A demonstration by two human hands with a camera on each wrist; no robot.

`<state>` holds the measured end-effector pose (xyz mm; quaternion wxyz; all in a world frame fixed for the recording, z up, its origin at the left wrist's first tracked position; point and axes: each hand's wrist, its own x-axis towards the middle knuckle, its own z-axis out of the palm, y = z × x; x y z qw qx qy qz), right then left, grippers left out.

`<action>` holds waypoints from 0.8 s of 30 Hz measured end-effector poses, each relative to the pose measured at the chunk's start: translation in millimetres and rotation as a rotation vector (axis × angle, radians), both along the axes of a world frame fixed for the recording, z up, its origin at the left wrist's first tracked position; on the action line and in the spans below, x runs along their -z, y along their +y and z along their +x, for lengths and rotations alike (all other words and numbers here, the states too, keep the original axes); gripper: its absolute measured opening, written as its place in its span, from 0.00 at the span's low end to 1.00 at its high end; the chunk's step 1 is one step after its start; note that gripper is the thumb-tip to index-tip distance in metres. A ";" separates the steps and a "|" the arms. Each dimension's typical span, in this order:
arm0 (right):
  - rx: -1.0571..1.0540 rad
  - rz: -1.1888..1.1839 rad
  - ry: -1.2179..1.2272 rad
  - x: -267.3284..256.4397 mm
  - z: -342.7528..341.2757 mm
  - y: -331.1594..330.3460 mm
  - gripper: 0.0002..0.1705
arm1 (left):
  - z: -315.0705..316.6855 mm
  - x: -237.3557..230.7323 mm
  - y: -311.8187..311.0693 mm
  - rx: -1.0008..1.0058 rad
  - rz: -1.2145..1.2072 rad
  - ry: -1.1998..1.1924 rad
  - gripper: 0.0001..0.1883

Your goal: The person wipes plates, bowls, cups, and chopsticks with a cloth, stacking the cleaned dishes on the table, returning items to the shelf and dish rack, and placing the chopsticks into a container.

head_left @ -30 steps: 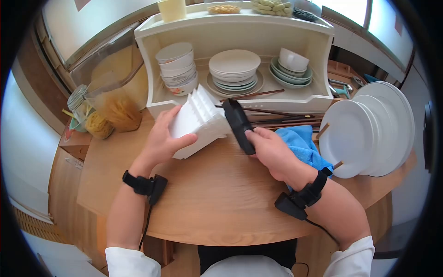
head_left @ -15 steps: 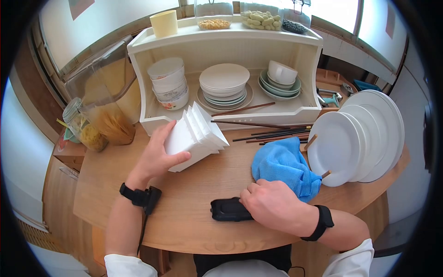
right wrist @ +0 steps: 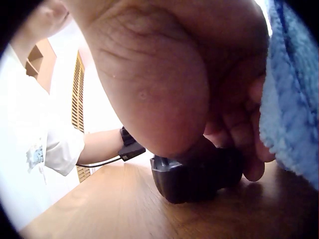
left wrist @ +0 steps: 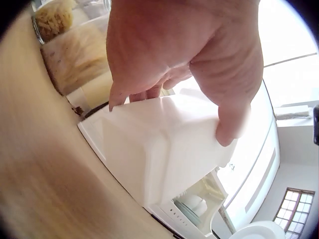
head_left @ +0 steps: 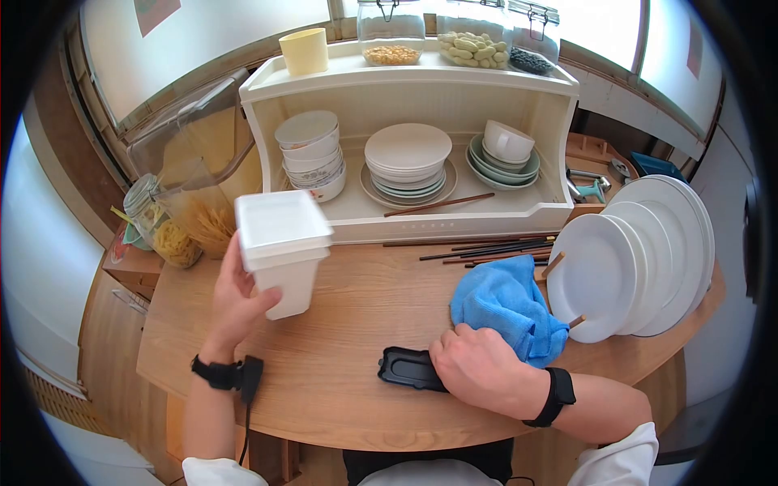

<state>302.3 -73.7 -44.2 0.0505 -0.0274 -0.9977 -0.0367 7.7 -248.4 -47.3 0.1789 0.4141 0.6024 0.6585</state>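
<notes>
My left hand (head_left: 231, 312) grips a nested stack of white square plastic tubs (head_left: 285, 279) over the left side of the table, wide rims up and slightly tilted. In the left wrist view the thumb and fingers lie on opposite sides of the lowest tub (left wrist: 159, 144). My right hand (head_left: 486, 368) holds the right end of a black oblong object (head_left: 405, 368) with a recessed top, down on the table near its front edge. The right wrist view shows thumb and fingers around that black object (right wrist: 184, 181). A blue cloth (head_left: 506, 304) lies crumpled just beyond the right hand.
A white shelf (head_left: 405, 231) with bowls and plates stands at the back, chopsticks (head_left: 494, 247) lying before it. Large white plates (head_left: 596, 279) stand in a rack at the right. Pasta containers (head_left: 194, 215) are at the left, glass jars (head_left: 474, 40) on top.
My right hand has brought the black object down from beside the tubs to the table. My left hand has turned the tilted stack nearly upright and shifted it left.
</notes>
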 end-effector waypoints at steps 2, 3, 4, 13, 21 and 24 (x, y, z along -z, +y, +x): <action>-0.002 -0.008 -0.009 -0.4 0.7 0.9 0.04 | -7.6 4.1 -25.4 -0.015 0.002 -0.042 0.49; -0.003 -0.016 -0.016 -0.6 1.3 0.7 0.04 | -10.0 5.7 -38.0 -0.056 -0.038 -0.054 0.47; 0.002 -0.015 -0.021 -2.2 2.2 0.2 0.04 | -11.5 7.0 -47.7 -0.096 -0.077 -0.065 0.45; -0.076 -0.389 0.174 -32.0 61.9 -23.1 0.07 | 4.2 -0.2 -56.3 -0.177 -0.051 -0.020 0.43; 0.559 -1.235 -0.322 2.5 212.9 -38.6 0.11 | 3.9 26.1 -82.8 -0.347 -0.285 -0.126 0.40; 0.930 -1.069 -0.355 104.7 301.2 -63.7 0.19 | 8.9 22.9 -80.3 -0.330 -0.220 -0.045 0.39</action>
